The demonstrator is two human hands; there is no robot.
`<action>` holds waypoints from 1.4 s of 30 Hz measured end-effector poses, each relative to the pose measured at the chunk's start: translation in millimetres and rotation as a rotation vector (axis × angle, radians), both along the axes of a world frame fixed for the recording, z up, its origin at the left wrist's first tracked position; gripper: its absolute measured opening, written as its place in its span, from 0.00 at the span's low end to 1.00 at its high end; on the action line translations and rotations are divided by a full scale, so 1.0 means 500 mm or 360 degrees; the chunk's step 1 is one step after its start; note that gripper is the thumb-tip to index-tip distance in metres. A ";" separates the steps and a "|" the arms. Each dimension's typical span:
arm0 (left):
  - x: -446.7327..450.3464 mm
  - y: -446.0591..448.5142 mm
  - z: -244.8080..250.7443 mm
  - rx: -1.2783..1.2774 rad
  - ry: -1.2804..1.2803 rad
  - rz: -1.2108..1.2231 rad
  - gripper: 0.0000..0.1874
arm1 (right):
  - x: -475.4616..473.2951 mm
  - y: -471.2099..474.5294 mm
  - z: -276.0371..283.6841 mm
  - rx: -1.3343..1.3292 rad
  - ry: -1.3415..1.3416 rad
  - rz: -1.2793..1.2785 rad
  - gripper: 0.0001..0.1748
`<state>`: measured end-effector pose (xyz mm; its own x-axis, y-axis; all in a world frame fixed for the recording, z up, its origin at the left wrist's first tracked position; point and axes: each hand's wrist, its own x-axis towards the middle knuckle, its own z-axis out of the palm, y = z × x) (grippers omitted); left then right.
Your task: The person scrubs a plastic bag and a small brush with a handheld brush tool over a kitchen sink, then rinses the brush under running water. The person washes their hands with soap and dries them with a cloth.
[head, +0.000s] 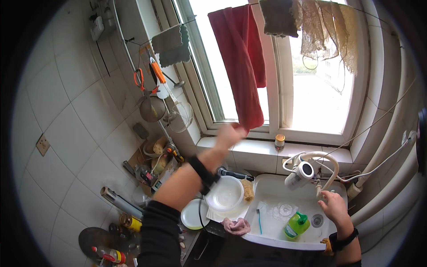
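My left hand, blurred, is at the lower end of a red towel that hangs from a line before the window. Its fingertips overlap the towel's bottom corner; whether they grip it is unclear. My right hand is over the right side of the white sink, just below the tap, thumb and fingers apart with nothing seen between them. In the sink are a green pump bottle, leaning, and a blue toothbrush. A round, clear rippled patch shows behind the bottle.
A white basin, a sponge-like pad and a pink cloth lie left of the sink. A small jar stands on the sill. Scissors and strainers hang at left. A white tap heater overhangs the sink.
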<state>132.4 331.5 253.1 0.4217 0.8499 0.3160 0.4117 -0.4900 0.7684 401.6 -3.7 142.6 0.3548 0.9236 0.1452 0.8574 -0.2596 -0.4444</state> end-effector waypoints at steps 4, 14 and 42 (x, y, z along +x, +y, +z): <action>-0.058 0.155 0.281 0.0561 -0.0151 0.0855 0.09 | -0.026 -0.019 0.031 0.0040 0.0161 0.0013 0.22; -0.059 0.252 0.466 0.0833 0.0255 0.0987 0.24 | -0.015 -0.099 -0.013 -0.0120 0.0336 -0.0164 0.23; 0.032 -0.460 -0.187 -0.1240 -0.0527 -0.0794 0.18 | -0.323 -0.035 -0.129 0.1212 0.2822 0.0102 0.24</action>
